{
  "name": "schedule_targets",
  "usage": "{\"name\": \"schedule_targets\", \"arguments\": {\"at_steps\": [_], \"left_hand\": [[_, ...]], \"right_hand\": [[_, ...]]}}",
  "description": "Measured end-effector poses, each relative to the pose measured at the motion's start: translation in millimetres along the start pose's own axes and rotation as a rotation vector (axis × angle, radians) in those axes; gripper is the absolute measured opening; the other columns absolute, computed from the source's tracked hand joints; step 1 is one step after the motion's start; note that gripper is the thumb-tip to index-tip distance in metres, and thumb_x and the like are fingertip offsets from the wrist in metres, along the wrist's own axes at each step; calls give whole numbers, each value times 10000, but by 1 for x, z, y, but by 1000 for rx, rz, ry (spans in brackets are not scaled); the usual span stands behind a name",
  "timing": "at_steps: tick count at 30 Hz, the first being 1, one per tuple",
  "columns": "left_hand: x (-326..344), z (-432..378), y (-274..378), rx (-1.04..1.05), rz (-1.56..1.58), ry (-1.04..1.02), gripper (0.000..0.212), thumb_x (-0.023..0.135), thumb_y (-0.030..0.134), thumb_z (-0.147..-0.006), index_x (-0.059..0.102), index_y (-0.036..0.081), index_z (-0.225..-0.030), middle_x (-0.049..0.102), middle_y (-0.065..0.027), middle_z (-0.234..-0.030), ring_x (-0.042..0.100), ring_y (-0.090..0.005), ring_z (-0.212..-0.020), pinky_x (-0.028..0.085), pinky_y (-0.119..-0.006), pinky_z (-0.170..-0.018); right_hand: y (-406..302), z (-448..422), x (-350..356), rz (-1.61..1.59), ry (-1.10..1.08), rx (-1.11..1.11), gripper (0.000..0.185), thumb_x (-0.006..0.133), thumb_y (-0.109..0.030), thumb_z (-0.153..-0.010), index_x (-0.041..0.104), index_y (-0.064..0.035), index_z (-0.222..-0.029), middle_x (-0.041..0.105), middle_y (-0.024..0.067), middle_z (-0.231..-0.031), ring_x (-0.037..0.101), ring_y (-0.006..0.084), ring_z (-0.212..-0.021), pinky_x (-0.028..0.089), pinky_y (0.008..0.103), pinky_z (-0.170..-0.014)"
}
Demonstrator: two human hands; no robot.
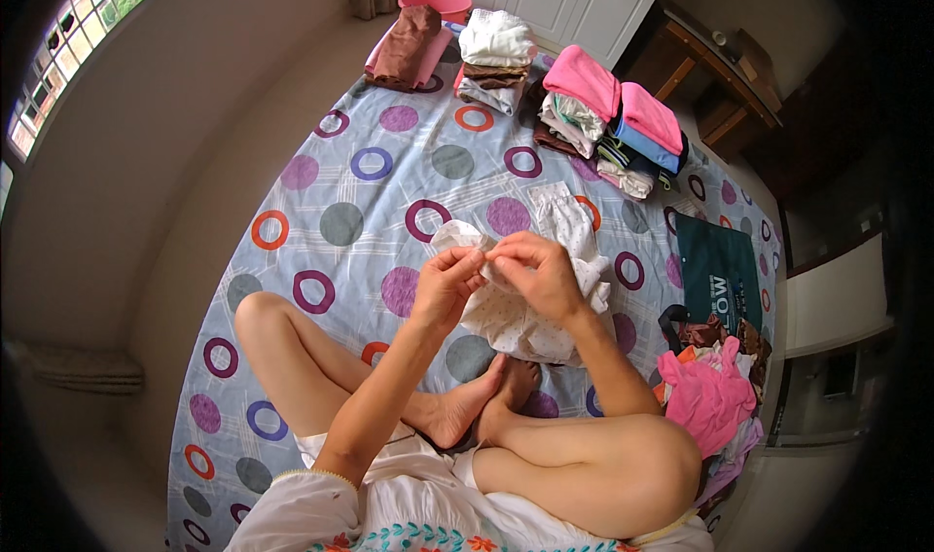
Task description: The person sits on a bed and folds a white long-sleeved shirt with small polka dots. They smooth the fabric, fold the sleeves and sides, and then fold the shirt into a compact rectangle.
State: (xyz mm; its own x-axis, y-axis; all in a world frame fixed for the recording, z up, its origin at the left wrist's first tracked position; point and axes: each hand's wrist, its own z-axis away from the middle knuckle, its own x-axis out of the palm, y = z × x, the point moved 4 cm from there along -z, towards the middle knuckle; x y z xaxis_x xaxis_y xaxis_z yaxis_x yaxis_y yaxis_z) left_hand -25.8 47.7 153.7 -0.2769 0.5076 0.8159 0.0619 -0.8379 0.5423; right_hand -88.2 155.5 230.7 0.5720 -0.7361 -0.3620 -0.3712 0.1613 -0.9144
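A white garment with small dots (518,326) lies on the patterned bedsheet (452,162) in front of my crossed legs, partly lifted by both hands. My left hand (450,282) pinches its edge between thumb and fingers. Close beside it, my right hand (536,271) pinches the same raised edge, and the fingertips of the two hands nearly meet. One part of the garment stretches away from me beyond my right hand. Its lower part rests just past my bare feet. The cloth right between the fingertips is mostly hidden.
Folded clothes stand in several stacks along the far edge, some topped with pink cloth (582,81). Behind them is a pink basin (435,1). To the right lie a dark green bag (719,271) and a loose heap of clothes with a pink garment (708,395).
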Motion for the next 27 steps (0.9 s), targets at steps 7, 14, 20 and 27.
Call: {"name": "schedule_targets", "arguments": {"at_steps": [7,14,20,27], "left_hand": [[26,22,-4,34,-236,-87,145,635,39,-764,606,19,-905,598,-14,-769,548,-81,-686,435,-199,-651],[43,43,-23,64,-388,-333,87,643,1,-734,625,9,-819,522,-17,-964,492,-107,-901,425,-232,-741],[44,54,-29,-68,-396,-379,84,666,-1,-710,647,10,-791,550,-34,-928,497,-138,-902,400,-273,-808],[46,60,-36,15,-537,-554,117,686,39,-700,657,13,-810,568,-46,-926,485,-158,-930,375,-295,-828]], "right_hand": [[-4,-41,-52,266,-181,37,162,581,-23,-745,639,-9,-895,599,74,-917,578,147,-815,480,266,-691],[12,-63,-47,389,-511,73,247,624,-102,-708,642,-56,-950,618,77,-949,578,161,-844,448,275,-751],[37,-79,-22,248,-751,13,241,623,-96,-688,648,-70,-927,573,95,-1047,528,198,-986,402,298,-853],[52,-78,22,169,-803,10,243,581,-109,-667,650,-67,-896,614,81,-922,542,185,-884,418,301,-820]]}}
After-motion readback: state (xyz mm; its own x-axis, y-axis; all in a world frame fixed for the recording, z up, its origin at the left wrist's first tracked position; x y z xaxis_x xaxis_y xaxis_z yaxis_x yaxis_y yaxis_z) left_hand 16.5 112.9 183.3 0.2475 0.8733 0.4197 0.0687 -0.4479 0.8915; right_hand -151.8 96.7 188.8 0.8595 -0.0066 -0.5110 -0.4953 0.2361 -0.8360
